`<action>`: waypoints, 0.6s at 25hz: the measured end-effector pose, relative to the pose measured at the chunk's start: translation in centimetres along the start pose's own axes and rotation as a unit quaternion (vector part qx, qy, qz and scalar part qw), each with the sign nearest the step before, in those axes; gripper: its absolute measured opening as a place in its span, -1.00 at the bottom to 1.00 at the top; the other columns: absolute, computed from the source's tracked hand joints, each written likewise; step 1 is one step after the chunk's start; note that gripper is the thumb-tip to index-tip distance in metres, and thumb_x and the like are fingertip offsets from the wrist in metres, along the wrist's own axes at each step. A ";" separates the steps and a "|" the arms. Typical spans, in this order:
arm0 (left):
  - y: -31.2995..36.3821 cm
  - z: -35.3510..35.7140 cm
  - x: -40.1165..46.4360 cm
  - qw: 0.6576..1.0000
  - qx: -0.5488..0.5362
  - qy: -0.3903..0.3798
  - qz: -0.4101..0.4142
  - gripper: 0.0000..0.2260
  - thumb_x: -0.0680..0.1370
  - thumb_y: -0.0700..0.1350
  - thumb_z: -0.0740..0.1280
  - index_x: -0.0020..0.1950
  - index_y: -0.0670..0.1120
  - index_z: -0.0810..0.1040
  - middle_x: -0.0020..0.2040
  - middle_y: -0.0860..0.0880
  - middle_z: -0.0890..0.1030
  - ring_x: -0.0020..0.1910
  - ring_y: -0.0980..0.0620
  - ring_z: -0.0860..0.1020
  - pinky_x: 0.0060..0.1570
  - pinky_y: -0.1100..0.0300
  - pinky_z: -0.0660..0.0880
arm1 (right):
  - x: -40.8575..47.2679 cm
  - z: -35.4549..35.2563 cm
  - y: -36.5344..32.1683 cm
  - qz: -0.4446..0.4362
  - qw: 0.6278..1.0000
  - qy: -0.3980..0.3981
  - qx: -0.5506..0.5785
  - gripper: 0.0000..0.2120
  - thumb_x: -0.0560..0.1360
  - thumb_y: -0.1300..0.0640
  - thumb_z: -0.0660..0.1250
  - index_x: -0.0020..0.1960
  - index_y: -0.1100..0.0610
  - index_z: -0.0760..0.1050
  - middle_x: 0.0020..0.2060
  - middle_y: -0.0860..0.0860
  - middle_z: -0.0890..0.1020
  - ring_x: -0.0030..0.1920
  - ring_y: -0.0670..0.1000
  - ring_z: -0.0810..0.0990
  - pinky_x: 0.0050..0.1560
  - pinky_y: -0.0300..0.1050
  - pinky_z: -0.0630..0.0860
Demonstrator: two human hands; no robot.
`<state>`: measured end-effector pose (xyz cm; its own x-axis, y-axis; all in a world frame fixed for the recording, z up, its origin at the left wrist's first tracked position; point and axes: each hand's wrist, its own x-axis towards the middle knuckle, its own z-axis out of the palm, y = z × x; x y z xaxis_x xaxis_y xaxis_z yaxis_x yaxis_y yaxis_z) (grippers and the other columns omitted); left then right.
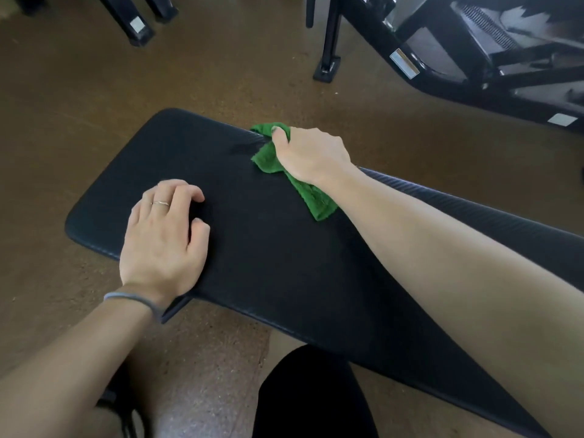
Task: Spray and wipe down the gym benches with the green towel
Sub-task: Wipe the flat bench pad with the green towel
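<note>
Right hand (311, 154) grips crumpled terry green towel (311, 197) on padded black bench (284, 263).

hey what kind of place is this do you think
Most likely a gym. A long black padded bench is being wiped with a green towel, black steel exercise-machine frames stand behind it, and the floor looks like brown speckled rubber.

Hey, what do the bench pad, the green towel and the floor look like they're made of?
Bench pad: probably vinyl or faux leather over padding; matte black, finely grained, rounded edges.
Green towel: soft woven or terry cloth; it crumples in the right hand and shows a ribbed weave.
Floor: brown, speckled, dull sheen; maybe rubber or sealed concrete.
</note>
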<state>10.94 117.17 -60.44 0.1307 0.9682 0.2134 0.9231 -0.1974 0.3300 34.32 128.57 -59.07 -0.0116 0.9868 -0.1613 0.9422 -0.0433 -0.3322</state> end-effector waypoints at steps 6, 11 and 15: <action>0.0 0.0 0.0 1.000 0.000 -0.006 0.003 -0.72 0.55 -0.07 0.08 0.20 -0.06 0.43 0.27 -0.02 0.45 0.28 -0.15 0.39 0.36 -0.11 0.31 | -9.4 -0.9 9.5 0.014 0.992 0.107 -0.065 -0.50 0.71 -0.17 -0.02 0.50 0.08 0.35 0.23 0.13 0.56 0.23 0.22 0.53 0.18 0.07 0.40; 0.1 0.2 0.1 1.000 -0.003 0.008 0.016 -0.74 0.56 -0.08 0.12 0.18 -0.10 0.46 0.24 -0.06 0.48 0.25 -0.16 0.42 0.34 -0.10 0.31 | -11.4 -1.3 11.1 0.119 0.983 0.087 -0.114 -0.48 0.70 -0.17 -0.05 0.49 0.11 0.34 0.27 0.17 0.52 0.24 0.24 0.48 0.28 0.14 0.36; -0.2 0.1 0.2 1.000 -0.011 0.005 0.024 -0.75 0.56 -0.08 0.13 0.18 -0.08 0.47 0.25 -0.04 0.49 0.28 -0.13 0.43 0.36 -0.09 0.31 | -4.2 2.6 0.0 0.037 0.984 0.107 -0.134 -0.45 0.67 -0.20 -0.05 0.45 0.13 0.34 0.29 0.23 0.50 0.23 0.28 0.49 0.25 0.18 0.36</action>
<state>10.79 117.44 -60.61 0.1705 0.9559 0.2390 0.9075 -0.2468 0.3398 33.53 124.07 -60.78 0.1044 0.9940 0.0338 0.9926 -0.1020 -0.0658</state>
